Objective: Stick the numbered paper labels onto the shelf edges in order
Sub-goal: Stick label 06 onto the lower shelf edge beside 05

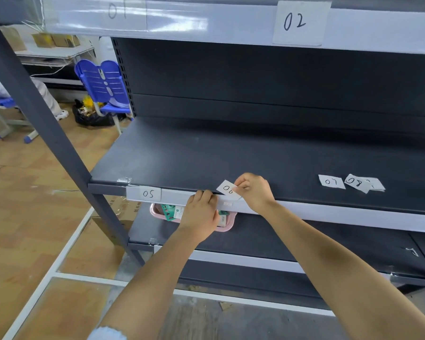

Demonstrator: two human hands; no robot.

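Observation:
My right hand (253, 191) pinches the white paper label 06 (228, 190), held upside down just above the front of the middle shelf. My left hand (200, 214) has its fingers curled over the white edge strip (329, 212) of that shelf, right beside the label. Label 05 (149, 193) is stuck on the same strip at its left end. Labels 01 (118, 9) and 02 (296, 22) sit on the top shelf edge. Loose label 07 (330, 181) and a small pile with 08 (358, 183) on top lie on the middle shelf to the right.
A pink basket (227, 225) with small packets stands on the lower shelf under my hands. The dark shelf post (47, 133) slants down at the left. Behind it are a blue chair (103, 82) and a black bag (91, 116) on the wooden floor.

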